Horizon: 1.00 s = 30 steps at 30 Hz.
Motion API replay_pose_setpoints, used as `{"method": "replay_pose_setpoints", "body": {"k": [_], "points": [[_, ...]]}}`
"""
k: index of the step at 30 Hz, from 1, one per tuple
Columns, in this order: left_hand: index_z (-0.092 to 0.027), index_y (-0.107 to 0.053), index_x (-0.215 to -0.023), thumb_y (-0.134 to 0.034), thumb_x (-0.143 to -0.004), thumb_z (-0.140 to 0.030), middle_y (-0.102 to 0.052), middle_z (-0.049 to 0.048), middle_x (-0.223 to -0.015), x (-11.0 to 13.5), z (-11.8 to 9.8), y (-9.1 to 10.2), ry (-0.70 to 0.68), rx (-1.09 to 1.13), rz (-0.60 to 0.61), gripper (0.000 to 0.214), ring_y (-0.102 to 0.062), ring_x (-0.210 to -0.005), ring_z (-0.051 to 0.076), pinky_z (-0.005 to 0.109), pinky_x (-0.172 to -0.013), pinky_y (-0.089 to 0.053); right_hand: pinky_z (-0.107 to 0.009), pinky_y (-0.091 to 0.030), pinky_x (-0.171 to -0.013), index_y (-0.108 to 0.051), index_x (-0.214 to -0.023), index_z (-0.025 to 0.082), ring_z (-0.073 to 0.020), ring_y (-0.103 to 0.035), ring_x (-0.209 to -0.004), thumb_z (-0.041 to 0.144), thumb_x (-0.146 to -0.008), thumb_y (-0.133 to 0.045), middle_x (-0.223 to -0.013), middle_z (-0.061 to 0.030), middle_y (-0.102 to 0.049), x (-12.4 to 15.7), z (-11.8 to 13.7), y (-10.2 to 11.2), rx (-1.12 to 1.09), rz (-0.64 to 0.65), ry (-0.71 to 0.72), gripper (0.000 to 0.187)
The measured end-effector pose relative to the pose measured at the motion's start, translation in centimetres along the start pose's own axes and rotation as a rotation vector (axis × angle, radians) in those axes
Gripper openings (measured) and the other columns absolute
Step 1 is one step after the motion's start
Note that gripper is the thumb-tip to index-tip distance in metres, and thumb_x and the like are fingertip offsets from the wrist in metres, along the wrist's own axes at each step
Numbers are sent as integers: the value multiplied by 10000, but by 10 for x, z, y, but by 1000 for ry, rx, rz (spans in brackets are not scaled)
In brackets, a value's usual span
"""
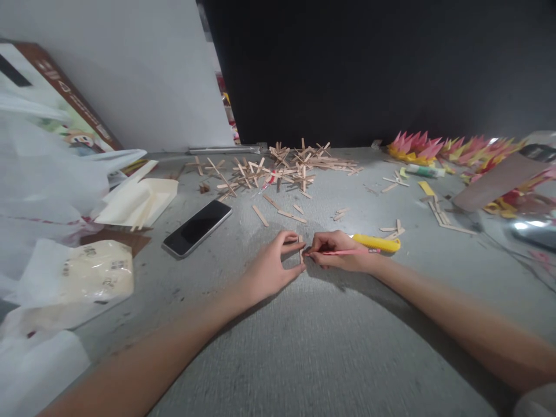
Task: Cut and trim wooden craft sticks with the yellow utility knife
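Near the middle of the table, my left hand [275, 260] pinches a short flat wooden stick [301, 246] between thumb and fingers. My right hand [336, 246] is closed around a slim pink pencil [358, 252], its tip against or very close to the stick. Just behind the right hand lies a yellow utility knife [377, 242], partly covered by that hand. Beyond both hands, several loose wooden pieces [260, 215] are scattered in front of a heap of crossed sticks [282, 168].
A phone [197, 229] lies to the left, beside a pale open box [147, 202], a wrapped packet [99, 272] and plastic bags [47, 174]. Pink and yellow folded-paper pieces [414, 147] and a glue tube [424, 171] are at the back right. A dark panel [373, 69] stands behind.
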<state>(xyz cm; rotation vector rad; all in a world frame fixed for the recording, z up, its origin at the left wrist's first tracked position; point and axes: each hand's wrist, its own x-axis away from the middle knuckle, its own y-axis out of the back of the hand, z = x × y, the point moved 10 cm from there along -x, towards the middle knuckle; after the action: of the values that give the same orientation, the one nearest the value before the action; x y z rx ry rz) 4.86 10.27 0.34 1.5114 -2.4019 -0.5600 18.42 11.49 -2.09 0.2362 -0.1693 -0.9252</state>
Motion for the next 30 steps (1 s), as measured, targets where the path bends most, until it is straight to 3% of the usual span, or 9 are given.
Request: {"method": "replay_pose_setpoints", "body": {"k": [30], "points": [[-268,-484,-1253,-769,-820,-198,-705,101,-1354,-1,4,0,-1,0,-13,523,-642,-1332,277,428,-1102,-500,-213,-467,-507,-595,-868,199,-103,-600,-555,465,-927,-703,-705,14,-647,-3,-5,0,-10,-15,-13,293]]}}
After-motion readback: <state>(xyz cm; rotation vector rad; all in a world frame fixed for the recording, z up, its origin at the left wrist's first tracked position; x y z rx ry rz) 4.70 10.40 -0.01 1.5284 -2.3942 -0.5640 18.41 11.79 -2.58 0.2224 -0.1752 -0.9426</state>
